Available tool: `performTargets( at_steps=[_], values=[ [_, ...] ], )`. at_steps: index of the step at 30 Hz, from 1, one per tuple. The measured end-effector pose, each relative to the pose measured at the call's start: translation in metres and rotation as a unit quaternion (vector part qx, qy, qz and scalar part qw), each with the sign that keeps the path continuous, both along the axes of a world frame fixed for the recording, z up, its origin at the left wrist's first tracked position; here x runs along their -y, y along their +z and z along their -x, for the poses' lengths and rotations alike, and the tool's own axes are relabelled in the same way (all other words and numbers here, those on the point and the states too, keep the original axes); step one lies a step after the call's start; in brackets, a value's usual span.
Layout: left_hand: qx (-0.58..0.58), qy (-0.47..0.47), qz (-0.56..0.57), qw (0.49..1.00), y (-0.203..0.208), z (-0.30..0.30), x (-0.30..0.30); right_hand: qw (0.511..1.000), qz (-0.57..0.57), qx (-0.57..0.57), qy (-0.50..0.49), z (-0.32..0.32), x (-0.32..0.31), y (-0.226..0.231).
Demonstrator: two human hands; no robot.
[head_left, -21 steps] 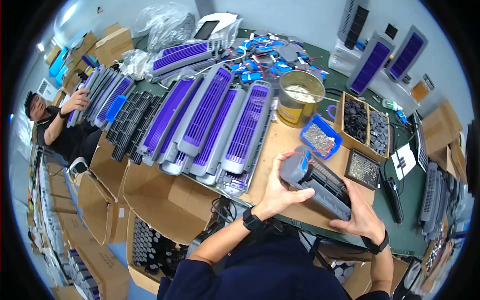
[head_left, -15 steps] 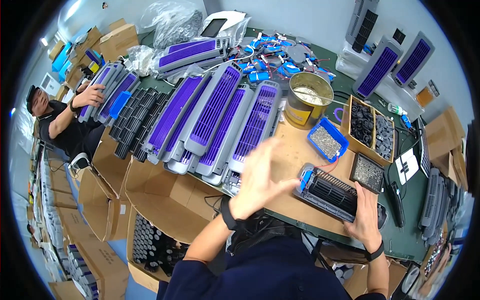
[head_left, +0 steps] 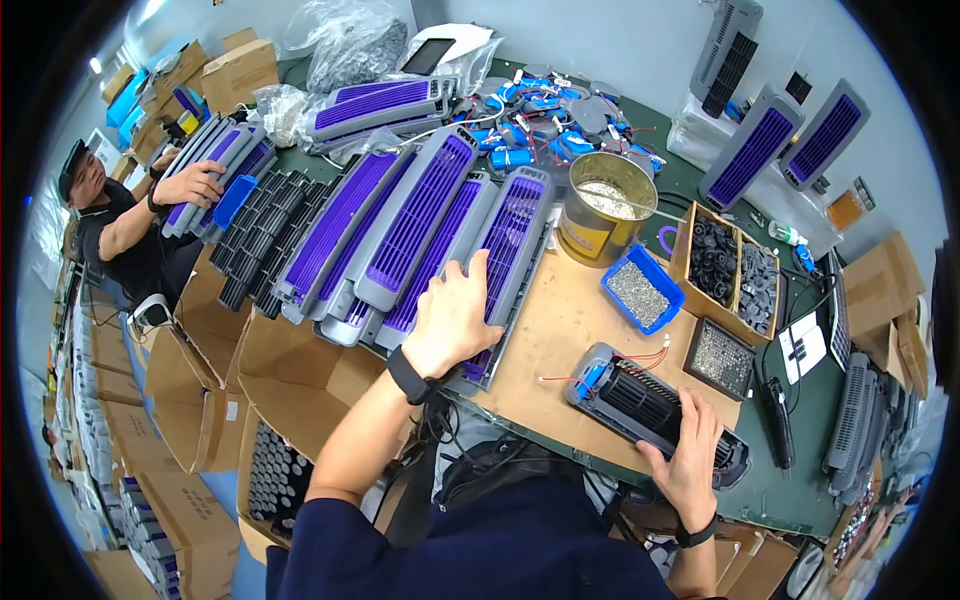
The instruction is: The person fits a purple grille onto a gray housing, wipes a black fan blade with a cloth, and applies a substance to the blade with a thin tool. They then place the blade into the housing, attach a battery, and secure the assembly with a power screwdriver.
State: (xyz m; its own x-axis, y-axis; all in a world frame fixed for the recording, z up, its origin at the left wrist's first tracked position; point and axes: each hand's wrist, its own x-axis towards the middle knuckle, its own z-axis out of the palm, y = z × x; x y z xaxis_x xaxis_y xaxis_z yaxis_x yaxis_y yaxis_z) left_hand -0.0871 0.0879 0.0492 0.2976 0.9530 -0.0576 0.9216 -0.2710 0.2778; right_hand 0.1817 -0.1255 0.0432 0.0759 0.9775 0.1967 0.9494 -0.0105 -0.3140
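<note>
My left hand (head_left: pixel 452 312) is over the rightmost purple-grilled grey housing (head_left: pixel 520 230) in a stack of long housings. Its thumb and index finger are spread; contact with the housing is hard to judge. My right hand (head_left: pixel 688 450) grips the right part of an opened grey fan housing (head_left: pixel 630 412), thumb at the near side and fingers across the top. Inside lies a black ribbed fan roller (head_left: pixel 645 398), partly under my fingers. A blue-wrapped battery (head_left: pixel 593 378) sits at the housing's left end, with thin red wires and small white connectors.
Cardboard (head_left: pixel 560 330) covers the work spot. Beyond are a blue tray of screws (head_left: pixel 668 318), a dark screw tray (head_left: pixel 722 358), a parts box (head_left: pixel 685 270), and a tin (head_left: pixel 600 240). A black electric screwdriver (head_left: pixel 778 420) lies right. At left a co-worker (head_left: pixel 130 215) handles similar housings.
My left hand has moved left and away from the opened housing to the stacked housings. The opened housing has shifted slightly left and nearer, my right hand still on it.
</note>
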Motion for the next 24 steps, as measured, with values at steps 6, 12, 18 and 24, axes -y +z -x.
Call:
performTargets(
  at_steps=[6, 12, 18, 24],
  values=[
    [-0.158, -0.1, -0.03, 0.982, -0.004, -0.017, 0.012, 1.0, -0.01, -0.012, 0.01, -0.003, -0.002, -0.003],
    [-0.111, -0.122, -0.023, 0.986, 0.017, -0.034, -0.061, 1.0, -0.009, -0.015, 0.017, -0.007, -0.006, -0.004],
    [-0.037, -0.068, -0.071, 0.994, -0.002, -0.079, -0.162, 0.999, -0.034, -0.012, 0.032, -0.003, -0.007, -0.002],
    [-0.081, -0.133, 0.062, 0.986, -0.003, -0.088, -0.198, 1.0, -0.009, -0.014, 0.015, -0.002, -0.002, -0.003]
  ],
)
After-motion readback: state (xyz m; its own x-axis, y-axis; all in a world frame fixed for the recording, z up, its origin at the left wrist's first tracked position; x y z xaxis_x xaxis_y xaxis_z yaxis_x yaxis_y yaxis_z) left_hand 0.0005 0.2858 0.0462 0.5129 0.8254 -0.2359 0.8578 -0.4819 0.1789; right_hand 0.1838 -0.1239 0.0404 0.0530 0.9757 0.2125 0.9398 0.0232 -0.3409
